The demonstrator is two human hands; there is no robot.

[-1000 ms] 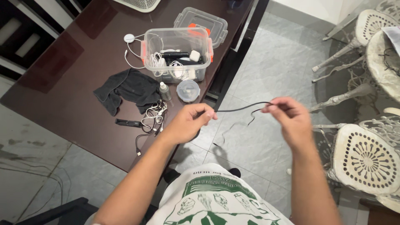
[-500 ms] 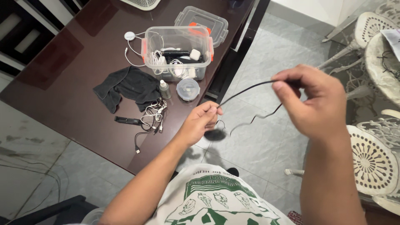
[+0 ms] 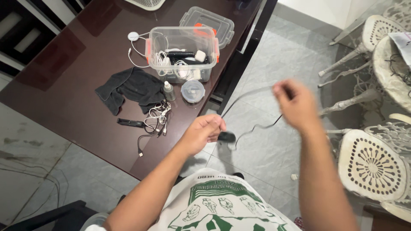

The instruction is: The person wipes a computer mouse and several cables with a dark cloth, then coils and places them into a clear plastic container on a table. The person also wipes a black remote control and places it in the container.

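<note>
A thin black cable (image 3: 246,96) runs between my two hands above the tiled floor. My left hand (image 3: 201,132) pinches one end near the edge of the dark brown table (image 3: 77,64). My right hand (image 3: 295,105), blurred by motion, grips the cable farther along, and a loose wavy tail (image 3: 257,127) hangs down from it toward a dark plug (image 3: 225,137) beside my left hand.
On the table stand a clear plastic box (image 3: 182,53) holding white cables and chargers, its lid (image 3: 207,19) behind it, a dark cloth (image 3: 128,90), a small bottle (image 3: 169,92), a round container (image 3: 192,91) and loose cables (image 3: 156,117). White metal chairs (image 3: 372,162) stand at the right.
My right hand rose up and right with the cable, then dropped back down and away, blurring. My left hand stayed near the table edge, still pinching the cable end.
</note>
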